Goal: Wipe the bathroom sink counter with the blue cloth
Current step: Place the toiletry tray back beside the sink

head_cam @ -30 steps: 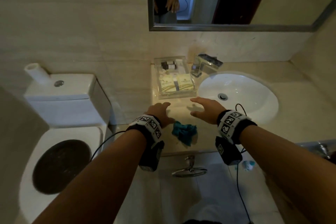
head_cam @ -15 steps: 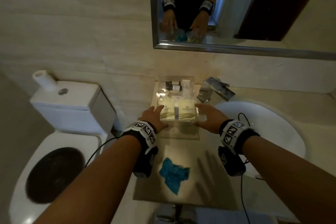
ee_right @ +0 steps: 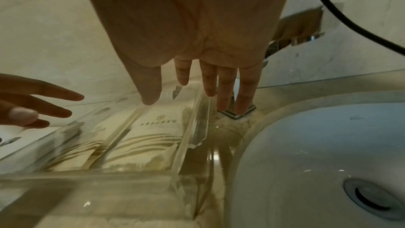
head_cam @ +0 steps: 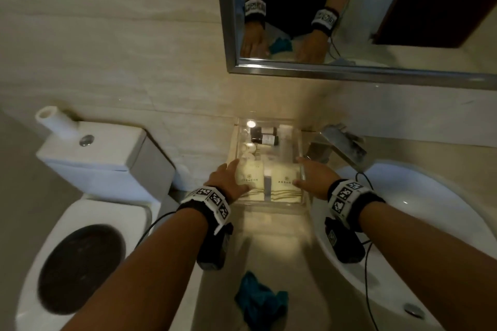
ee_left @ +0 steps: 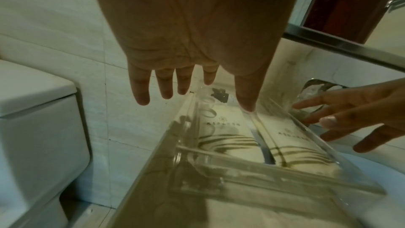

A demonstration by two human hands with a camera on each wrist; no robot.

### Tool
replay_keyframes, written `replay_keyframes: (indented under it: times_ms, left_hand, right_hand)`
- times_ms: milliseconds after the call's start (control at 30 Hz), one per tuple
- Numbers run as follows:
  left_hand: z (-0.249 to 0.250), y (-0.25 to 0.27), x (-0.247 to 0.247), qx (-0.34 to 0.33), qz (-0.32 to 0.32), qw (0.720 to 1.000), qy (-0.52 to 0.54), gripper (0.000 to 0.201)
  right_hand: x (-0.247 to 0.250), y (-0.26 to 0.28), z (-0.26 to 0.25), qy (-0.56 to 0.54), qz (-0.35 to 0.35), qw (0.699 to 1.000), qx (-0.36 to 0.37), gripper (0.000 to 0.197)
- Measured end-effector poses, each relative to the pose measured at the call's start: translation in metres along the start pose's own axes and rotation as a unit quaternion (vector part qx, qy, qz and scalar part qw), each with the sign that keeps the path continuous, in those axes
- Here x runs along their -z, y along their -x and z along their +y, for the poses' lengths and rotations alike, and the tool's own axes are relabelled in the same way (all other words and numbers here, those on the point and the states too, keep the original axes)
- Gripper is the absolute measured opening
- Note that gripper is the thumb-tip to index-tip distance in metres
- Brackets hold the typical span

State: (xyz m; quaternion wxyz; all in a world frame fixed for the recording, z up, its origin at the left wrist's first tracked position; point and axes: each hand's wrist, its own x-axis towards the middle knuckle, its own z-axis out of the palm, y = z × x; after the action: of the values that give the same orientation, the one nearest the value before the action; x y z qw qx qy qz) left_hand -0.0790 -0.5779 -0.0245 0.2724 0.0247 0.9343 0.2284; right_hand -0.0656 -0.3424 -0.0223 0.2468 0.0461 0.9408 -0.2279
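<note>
The crumpled blue cloth [head_cam: 261, 301] lies alone on the beige counter [head_cam: 279, 244], near its front edge, between my forearms. Neither hand touches it. Both hands are farther back at a clear plastic tray [head_cam: 269, 204] of toiletries. My left hand [head_cam: 228, 180] [ee_left: 192, 93] is at the tray's left side, fingers straight and spread, thumb over the tray [ee_left: 241, 162]. My right hand [head_cam: 312, 180] [ee_right: 192, 93] mirrors it at the right side of the tray [ee_right: 131, 145], fingers straight. Neither hand is closed on the rim.
A white sink basin [head_cam: 403, 223] [ee_right: 306, 153] is set in the counter right of the tray, with a chrome faucet [head_cam: 338, 145] behind it. A toilet [head_cam: 80, 223] stands left of the counter. A mirror [head_cam: 349, 35] hangs on the back wall.
Both hands went forward from the counter's front, past the cloth, to the two sides of the clear tray. The view leaned in over the counter. The cloth stayed where it lay.
</note>
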Motion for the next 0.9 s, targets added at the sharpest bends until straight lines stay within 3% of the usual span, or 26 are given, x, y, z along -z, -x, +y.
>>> replay_keyframes:
  times_ms: [200,433,733,900]
  left_hand:
    - [-0.024,-0.069,-0.015,0.030,-0.022,0.990,0.137,0.113]
    - [-0.010,-0.066,-0.002,0.019,-0.041,0.979,0.199,0.089]
    - [-0.015,-0.072,-0.002,0.026,-0.056,0.955,0.289,0.091]
    - [-0.016,-0.069,-0.004,0.022,-0.056,0.945,0.321,0.089]
  right_hand:
    - [0.000,-0.027,-0.001,-0.042,0.001,0.999,-0.029,0.064]
    - [-0.006,-0.037,0.004,-0.166,0.035,0.985,-0.034,0.072]
    - [-0.015,-0.039,0.010,-0.359,0.000,0.930,-0.077,0.039]
    - [-0.013,-0.041,0.009,-0.389,-0.018,0.917,-0.091,0.039]
